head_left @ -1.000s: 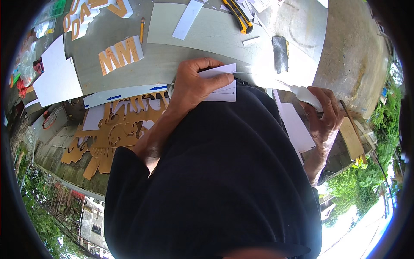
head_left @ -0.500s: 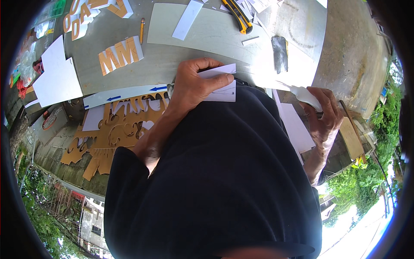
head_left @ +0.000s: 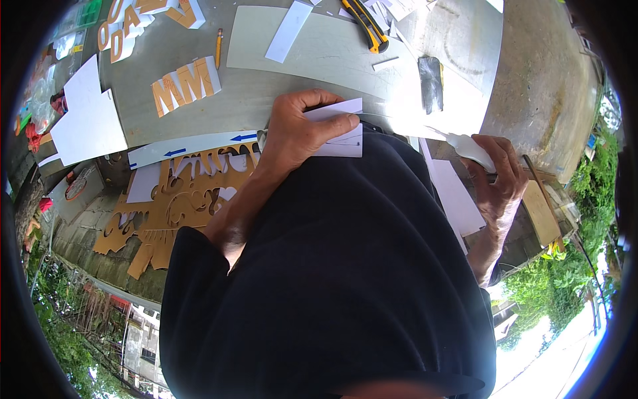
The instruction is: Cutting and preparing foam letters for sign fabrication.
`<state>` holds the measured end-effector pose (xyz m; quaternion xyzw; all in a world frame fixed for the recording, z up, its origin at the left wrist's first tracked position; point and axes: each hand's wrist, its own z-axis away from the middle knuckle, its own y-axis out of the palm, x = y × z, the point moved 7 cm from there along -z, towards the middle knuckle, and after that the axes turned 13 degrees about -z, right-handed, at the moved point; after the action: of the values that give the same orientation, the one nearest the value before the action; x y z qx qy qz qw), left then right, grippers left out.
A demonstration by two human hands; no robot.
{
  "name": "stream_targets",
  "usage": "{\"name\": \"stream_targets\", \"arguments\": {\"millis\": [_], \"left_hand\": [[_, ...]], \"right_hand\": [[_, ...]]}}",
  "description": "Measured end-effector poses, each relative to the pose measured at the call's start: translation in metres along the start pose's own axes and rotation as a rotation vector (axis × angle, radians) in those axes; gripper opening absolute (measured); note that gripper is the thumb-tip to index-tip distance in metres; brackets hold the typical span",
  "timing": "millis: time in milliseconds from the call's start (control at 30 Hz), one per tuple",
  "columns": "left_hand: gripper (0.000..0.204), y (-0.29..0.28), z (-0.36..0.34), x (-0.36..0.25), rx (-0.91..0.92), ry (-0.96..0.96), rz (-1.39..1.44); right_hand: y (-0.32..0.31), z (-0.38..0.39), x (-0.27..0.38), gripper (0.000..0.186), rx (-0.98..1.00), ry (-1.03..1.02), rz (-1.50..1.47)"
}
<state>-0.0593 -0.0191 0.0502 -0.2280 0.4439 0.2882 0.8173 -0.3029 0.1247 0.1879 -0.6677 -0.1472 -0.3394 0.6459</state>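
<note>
My left hand (head_left: 296, 130) pinches a small piece of white board (head_left: 345, 147) between thumb and fingers, at the table's near edge in front of my dark shirt. Pencil-like lines and a small dark mark show on the board. Off to the right, my right hand (head_left: 502, 176) is wrapped round a white squeeze bottle (head_left: 473, 151) with a thin nozzle. The nozzle points left and away from me, apart from the board. What the bottle holds cannot be seen.
On the grey table (head_left: 179, 40) lie a yellow-black utility knife (head_left: 369, 26), a pencil (head_left: 218, 50), cut-out letters (head_left: 186, 86), a white strip (head_left: 289, 30) and a dark flat piece (head_left: 431, 83). Brown cut-out sheets (head_left: 179, 206) lie below at left.
Both hands keep their holds and have hardly moved. A small red thing has come into view in the background at the far left.
</note>
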Motion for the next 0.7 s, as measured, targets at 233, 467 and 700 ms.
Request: {"name": "stream_targets", "arguments": {"millis": [233, 467, 700], "left_hand": [[0.029, 0.000, 0.001, -0.002, 0.000, -0.005, -0.020], [0.028, -0.001, 0.002, -0.002, -0.018, -0.002, 0.007], [0.040, 0.000, 0.002, 0.001, -0.035, 0.066, 0.056]], "right_hand": [[-0.001, 0.003, -0.005, 0.040, -0.017, 0.007, -0.003], [-0.004, 0.005, -0.012, 0.042, -0.034, 0.029, -0.017], [0.004, 0.000, -0.047, 0.038, -0.094, 0.112, -0.369]]}}
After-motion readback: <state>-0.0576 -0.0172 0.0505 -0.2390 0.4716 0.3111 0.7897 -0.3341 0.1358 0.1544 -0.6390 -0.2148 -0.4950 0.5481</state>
